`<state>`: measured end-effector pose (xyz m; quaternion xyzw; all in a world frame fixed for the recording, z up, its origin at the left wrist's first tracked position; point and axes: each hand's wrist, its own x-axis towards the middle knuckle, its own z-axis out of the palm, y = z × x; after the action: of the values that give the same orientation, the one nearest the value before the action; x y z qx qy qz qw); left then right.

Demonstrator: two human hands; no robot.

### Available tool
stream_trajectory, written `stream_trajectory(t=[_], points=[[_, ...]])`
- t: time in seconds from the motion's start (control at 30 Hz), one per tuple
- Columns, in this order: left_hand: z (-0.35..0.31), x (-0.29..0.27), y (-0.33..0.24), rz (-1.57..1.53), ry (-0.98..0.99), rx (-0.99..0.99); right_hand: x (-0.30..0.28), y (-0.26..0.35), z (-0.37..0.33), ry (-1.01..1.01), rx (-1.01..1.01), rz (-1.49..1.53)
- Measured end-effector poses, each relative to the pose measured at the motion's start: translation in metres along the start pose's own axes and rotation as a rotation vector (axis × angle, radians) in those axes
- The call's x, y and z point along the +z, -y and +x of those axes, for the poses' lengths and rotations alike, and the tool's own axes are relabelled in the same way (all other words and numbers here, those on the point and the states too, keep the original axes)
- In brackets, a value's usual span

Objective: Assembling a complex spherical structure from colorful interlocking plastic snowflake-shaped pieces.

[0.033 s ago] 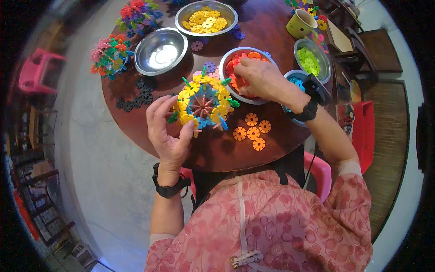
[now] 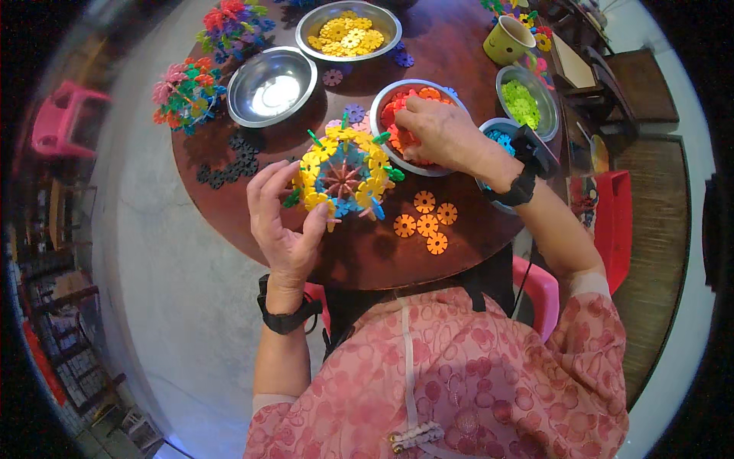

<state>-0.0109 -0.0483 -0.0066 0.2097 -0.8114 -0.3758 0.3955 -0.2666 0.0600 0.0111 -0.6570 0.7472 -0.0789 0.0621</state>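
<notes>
The left hand point(image 2: 279, 233) holds a round toy point(image 2: 342, 177) of yellow and blue discs between its thumb and fingers, the toy's pink spokes facing up and green bits sticking out around its rim. The right hand point(image 2: 440, 130) reaches into a bowl point(image 2: 373, 120) of red discs, its fingers bent close together; whether they pinch a disc, I cannot tell. That bowl sits just beyond the toy, to its right. Nearer the person than the right hand, five orange discs point(image 2: 427, 224) lie grouped on the table point(image 2: 352, 264). Black discs point(image 2: 241, 158) lie beyond the left hand, with a metal bowl point(image 2: 273, 88) farther off. Under the right wrist is a bowl of blue pieces point(image 2: 501, 139); beyond that wrist, a bowl of green pieces point(image 2: 521, 105).
</notes>
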Motion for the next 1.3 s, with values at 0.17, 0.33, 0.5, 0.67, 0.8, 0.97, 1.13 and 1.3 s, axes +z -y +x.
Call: stream_trajectory(t=[0.17, 0.33, 0.5, 0.67, 0.8, 0.97, 1.13, 1.3], points=[[0.000, 0.000, 0.001, 0.011, 0.006, -0.001, 0.003, 0.003, -0.001, -0.020, 0.014, -0.020], [0.000, 0.001, 0.002, -0.013, 0.006, -0.012, -0.006, -0.010, -0.004, -0.025, 0.002, 0.064], [0.002, 0.004, 0.002, 0.001, -0.048, 0.030, -0.018, -0.021, -0.008, -0.210, -0.106, 0.250], [0.001, 0.003, 0.003, 0.000, -0.058, 0.027, -0.045, -0.017, -0.031, -0.059, 0.114, 1.017], [0.000, 0.003, 0.002, -0.013, -0.059, 0.033, -0.056, -0.012, -0.056, 0.114, 0.191, 1.710], [0.002, 0.004, 0.002, 0.018, -0.056, 0.075, -0.054, 0.013, -0.076, 0.239, 0.325, 1.449], [0.004, 0.005, 0.002, 0.015, -0.077, 0.104, 0.001, 0.062, -0.100, -0.079, -0.132, 0.338], [0.005, 0.006, 0.003, -0.009, -0.088, 0.102, 0.019, 0.080, -0.098, -0.181, -0.194, 0.073]])
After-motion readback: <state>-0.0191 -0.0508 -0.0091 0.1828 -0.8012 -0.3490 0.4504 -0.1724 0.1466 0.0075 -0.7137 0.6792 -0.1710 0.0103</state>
